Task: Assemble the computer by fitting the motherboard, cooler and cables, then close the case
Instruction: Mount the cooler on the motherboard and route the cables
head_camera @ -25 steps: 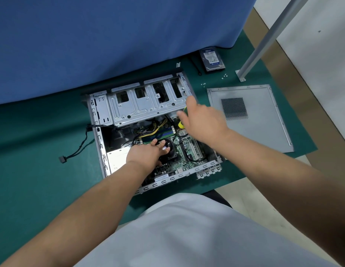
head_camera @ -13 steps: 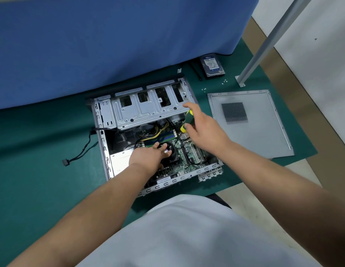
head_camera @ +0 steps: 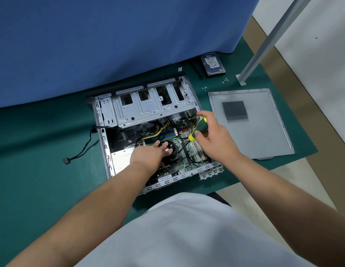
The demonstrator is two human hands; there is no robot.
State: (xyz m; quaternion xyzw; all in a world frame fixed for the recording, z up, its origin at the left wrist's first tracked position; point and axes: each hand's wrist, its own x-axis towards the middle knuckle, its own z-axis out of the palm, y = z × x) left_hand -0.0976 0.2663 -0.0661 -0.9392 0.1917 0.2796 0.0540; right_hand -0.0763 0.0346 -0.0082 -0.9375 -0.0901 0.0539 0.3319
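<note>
Evidently the cooler [head_camera: 170, 151] is being fastened: the left hand [head_camera: 148, 154] rests open on it, the right hand [head_camera: 214, 139] grips a screwdriver [head_camera: 198, 129]. Next, seat its tip, probably on a cooler screw

L hand [head_camera: 148, 154] on cooler [head_camera: 172, 151], R hand [head_camera: 216, 137] grips screwdriver [head_camera: 199, 129]

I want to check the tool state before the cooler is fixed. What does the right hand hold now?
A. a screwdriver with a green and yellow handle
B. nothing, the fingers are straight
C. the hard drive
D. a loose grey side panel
A: the right hand curls round the green and yellow screwdriver above the motherboard, while the side panel and hard drive lie untouched on the mat.
</note>
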